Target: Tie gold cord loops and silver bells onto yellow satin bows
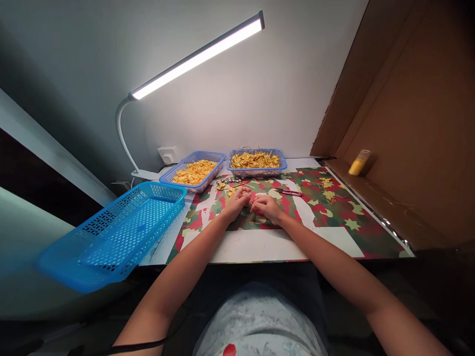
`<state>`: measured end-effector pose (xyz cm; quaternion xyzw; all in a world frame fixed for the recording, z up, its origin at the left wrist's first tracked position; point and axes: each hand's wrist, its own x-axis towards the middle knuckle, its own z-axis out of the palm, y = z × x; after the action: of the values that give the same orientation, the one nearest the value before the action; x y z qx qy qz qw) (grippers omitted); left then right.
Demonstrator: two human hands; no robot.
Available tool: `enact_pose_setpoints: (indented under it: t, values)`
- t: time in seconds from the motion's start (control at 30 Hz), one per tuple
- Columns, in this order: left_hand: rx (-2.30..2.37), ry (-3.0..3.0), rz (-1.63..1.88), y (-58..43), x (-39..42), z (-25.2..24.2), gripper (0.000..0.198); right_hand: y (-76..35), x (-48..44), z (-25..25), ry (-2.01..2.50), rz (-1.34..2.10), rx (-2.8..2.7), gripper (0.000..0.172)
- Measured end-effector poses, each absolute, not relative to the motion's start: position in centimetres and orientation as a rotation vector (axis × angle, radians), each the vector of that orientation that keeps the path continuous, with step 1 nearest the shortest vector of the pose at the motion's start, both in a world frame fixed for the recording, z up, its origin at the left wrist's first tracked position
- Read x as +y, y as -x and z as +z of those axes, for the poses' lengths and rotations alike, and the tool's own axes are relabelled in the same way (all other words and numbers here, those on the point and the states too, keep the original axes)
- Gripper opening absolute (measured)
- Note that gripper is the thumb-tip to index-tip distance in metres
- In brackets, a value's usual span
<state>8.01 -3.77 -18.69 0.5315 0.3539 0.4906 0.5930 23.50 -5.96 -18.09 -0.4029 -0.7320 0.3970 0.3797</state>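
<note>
My left hand and my right hand meet over the middle of the patterned table cover. Fingers on both are closed in a pinch, and whatever sits between them is too small to make out. Just beyond the left hand lie a few small yellow pieces and a cluster of shiny silvery bits. A pair of thread snips with pinkish handles rests past the right hand, touching neither hand.
A blue basket of yellow pieces and another of golden strands stand along the wall. An aqua basket overhangs the table's left edge. Yellow bits lie at right, near a yellow-filled container. A lamp shines above.
</note>
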Motion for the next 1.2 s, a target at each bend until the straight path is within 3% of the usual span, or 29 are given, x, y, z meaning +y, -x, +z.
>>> enact_pose_setpoints:
  t: [0.57,0.77,1.2]
  values:
    - [0.892,-1.174,1.194,-8.1,-3.7,-18.6,0.027,-23.9,-5.5,-18.2,1.072,1.201,-1.815,0.025]
    - [0.893,-1.161,1.206,-8.0,-3.2,-19.0,0.013,-24.1,-5.2,-18.5,1.056,1.281,-1.796,0.025]
    - [0.923,-1.116,1.178,-7.9,-3.0,-19.2,0.025,-24.1,-4.7,-19.5,1.085,1.409,-1.72,0.028]
